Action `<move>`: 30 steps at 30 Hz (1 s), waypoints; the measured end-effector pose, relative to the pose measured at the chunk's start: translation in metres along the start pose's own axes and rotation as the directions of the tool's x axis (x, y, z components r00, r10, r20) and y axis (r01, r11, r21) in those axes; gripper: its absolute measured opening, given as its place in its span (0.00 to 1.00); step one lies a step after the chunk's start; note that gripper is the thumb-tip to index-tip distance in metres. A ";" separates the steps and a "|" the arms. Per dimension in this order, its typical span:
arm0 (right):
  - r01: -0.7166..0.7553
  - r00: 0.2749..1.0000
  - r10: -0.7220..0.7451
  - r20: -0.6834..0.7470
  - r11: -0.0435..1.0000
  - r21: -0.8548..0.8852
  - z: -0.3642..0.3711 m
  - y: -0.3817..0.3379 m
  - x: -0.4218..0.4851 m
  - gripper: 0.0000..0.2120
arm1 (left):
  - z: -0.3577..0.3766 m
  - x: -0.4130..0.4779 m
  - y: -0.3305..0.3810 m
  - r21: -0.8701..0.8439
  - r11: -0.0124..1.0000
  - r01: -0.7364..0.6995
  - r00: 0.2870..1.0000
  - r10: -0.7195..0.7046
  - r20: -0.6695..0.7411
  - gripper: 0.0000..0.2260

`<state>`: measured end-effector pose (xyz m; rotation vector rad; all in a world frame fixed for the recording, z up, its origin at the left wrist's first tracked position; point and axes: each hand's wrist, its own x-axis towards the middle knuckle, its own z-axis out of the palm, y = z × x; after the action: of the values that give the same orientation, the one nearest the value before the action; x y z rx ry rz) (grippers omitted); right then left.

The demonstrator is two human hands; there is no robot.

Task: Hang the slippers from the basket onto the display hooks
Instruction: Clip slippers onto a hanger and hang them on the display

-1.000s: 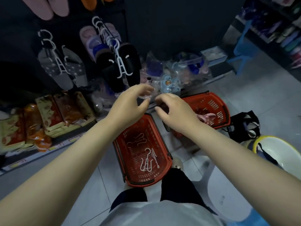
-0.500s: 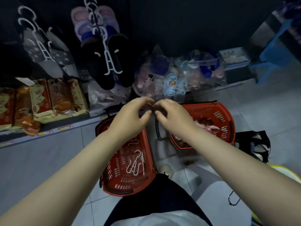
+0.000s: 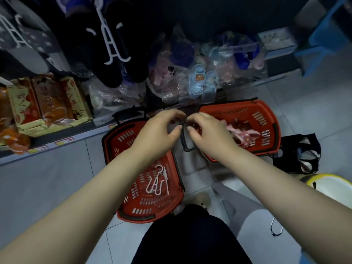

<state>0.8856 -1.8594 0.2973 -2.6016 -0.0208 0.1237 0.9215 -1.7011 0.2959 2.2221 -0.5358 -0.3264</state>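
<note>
Nearest, at 6 o'clock from the hands, the left basket point(image 3: 123, 210) shows loose white hangers point(image 3: 157, 182) on its floor. Above its far end the left hand point(image 3: 160, 132) and right hand point(image 3: 208, 133) meet, fingers curled and tips almost touching, close by the black handle point(image 3: 184, 143) of the right basket point(image 3: 266, 111). Whether they pinch anything between them I cannot tell. The pink slippers point(image 3: 245, 137) lie in that right basket at 3 o'clock from the right hand, just beside it, with their long axis running roughly 9 to 3. The right hand is plainly the nearer, so I judge the pick falls to it with a short sideways reach. Farther off, at 11 o'clock, black slippers point(image 3: 91, 54) hang on a white hanger point(image 3: 112, 44). The display hooks themselves are out of view.
</note>
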 end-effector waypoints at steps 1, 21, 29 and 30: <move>0.000 1.000 0.000 0.006 1.000 0.005 0.004 0.005 0.001 0.10 | 0.006 0.003 -0.003 0.000 1.000 0.004 1.000 -0.004 0.012 0.14; -0.127 0.974 0.101 0.204 0.985 0.117 0.117 0.239 0.082 0.10 | 0.220 0.151 -0.103 -0.089 0.981 0.174 0.982 -0.166 0.088 0.15; -0.350 0.862 0.242 0.445 0.920 0.178 0.203 0.298 0.091 0.18 | 0.300 0.163 -0.158 -0.085 0.934 0.347 0.893 -0.302 0.333 0.25; -0.375 0.843 0.249 0.476 0.907 0.190 0.212 0.301 0.090 0.19 | 0.306 0.162 -0.166 -0.012 0.938 0.347 0.867 -0.316 0.384 0.27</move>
<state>0.9526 -2.0060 -0.0453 -2.2224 0.2489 0.7832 0.9853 -1.8832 -0.0360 2.1754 -0.3239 -0.9564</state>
